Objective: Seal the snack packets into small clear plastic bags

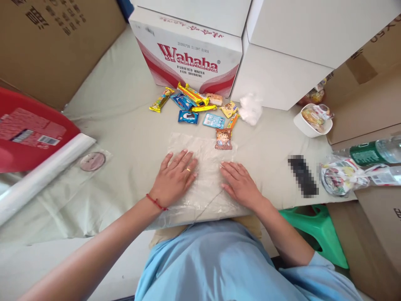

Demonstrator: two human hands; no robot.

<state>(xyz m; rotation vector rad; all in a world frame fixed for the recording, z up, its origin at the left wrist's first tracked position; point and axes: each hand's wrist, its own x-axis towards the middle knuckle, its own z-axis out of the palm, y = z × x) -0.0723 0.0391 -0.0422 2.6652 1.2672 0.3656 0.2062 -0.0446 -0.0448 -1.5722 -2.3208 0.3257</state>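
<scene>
A clear plastic bag (205, 184) lies spread flat at the table's front edge. My left hand (177, 173), with a ring and a red string bracelet, rests palm down on its left part, fingers stretched out. On the right part lies my right hand (239, 179), also flat with fingers extended. Just beyond the bag sits a brown snack packet (223, 139). Behind it is a loose pile of wrapped snacks, among them a light blue packet (214, 121), a dark blue packet (188, 117) and a yellow bar (161, 99). A crumpled white plastic bag (250, 109) stands at the pile's right.
A Wahaha carton (191, 54) and white boxes (275, 75) line the back. At left are a red container (31, 129) and a plastic film roll (46, 177). To the right stand a white bowl (308, 129) of packets and a bottle (372, 151); a green stool (322, 234) is below.
</scene>
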